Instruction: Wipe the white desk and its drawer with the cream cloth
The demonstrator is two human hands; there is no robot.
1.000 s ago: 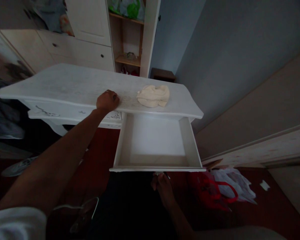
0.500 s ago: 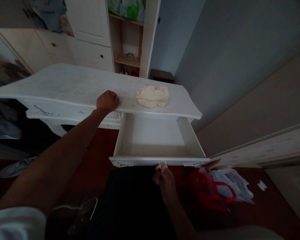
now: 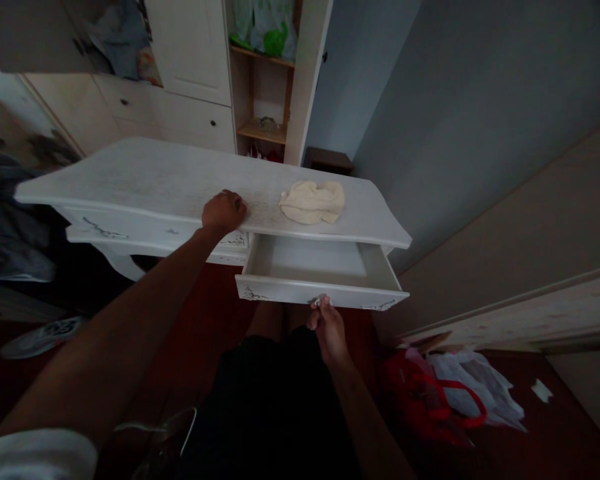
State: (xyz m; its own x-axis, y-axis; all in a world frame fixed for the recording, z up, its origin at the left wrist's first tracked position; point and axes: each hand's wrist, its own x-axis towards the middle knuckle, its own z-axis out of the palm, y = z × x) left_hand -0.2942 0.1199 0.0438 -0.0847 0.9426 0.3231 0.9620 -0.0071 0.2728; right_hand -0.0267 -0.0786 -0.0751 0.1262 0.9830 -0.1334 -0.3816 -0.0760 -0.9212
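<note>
My right hand [image 3: 329, 328] pinches the small drawer knob [image 3: 321, 301] at the middle of the drawer front. The white drawer [image 3: 275, 291] stands partly pulled out of the white desk [image 3: 165, 167], and nothing shows inside the part I can see. Closed into a loose fist, my left hand [image 3: 224, 212] rests on the desktop near its front edge; whether anything is inside it is hidden. To its right a crumpled cream cloth [image 3: 313, 202] lies on the desktop, above the drawer.
Behind the desk stand a white cabinet [image 3: 195, 60] and open shelves with plastic bags [image 3: 267, 30]. A grey wall [image 3: 460, 113] bounds the right side. On the floor are a red bag [image 3: 420, 393], a white plastic bag [image 3: 475, 387], a shoe [image 3: 43, 337] and a white cable [image 3: 190, 427].
The drawer has slid inward toward the desk, with my right hand moving along on its knob. My left hand stays on the desktop; the view has shifted slightly.
</note>
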